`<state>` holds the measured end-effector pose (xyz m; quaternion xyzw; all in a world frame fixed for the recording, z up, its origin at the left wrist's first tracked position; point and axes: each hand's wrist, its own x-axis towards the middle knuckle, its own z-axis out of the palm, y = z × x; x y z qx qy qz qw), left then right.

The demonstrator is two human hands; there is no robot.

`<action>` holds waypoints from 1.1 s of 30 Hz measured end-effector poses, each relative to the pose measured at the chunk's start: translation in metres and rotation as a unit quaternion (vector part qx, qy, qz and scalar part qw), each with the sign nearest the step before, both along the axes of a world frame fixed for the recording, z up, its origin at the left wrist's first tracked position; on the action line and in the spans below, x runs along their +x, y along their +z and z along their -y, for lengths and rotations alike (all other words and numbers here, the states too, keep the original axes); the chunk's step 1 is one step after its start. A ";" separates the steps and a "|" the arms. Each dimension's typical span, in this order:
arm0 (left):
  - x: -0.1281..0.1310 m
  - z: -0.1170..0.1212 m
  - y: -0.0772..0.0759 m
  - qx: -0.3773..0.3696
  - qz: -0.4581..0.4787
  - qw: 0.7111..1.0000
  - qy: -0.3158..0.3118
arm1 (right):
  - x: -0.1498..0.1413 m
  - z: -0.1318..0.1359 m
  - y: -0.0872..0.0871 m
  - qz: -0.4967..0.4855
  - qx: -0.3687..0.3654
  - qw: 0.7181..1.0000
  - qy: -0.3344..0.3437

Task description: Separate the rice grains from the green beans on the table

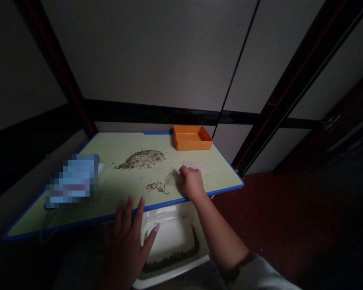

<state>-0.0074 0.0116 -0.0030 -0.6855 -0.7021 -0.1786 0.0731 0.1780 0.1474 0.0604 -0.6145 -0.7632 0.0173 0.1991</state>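
My right hand rests on the table with its fingers curled in; whatever they may hold is hidden. Just beyond it lies a thin patch of pale, rice-like grains. To its left are faint curved grey lines and a small scatter of green, mung-like beans. A larger heap of green beans mixed with white grains sits farther back. My left hand has its fingers spread, over the left side of a white basin. Green beans line the basin's near and right inner sides.
The pale table has a blue edge. An orange open box stands at its back right corner. A blurred-out light blue object lies at the left. Wall panels rise behind, and dark red floor shows at the right.
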 end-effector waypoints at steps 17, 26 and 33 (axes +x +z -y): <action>0.001 0.000 0.002 0.020 0.015 1.000 -0.003 | 0.000 0.001 0.003 0.016 -0.006 1.000 0.013; -0.001 0.000 -0.001 -0.003 0.010 1.000 -0.004 | -0.002 0.001 0.003 0.032 -0.001 0.999 0.016; -0.002 0.000 0.000 0.003 0.013 1.000 -0.004 | -0.002 0.001 0.002 0.036 -0.006 0.999 -0.012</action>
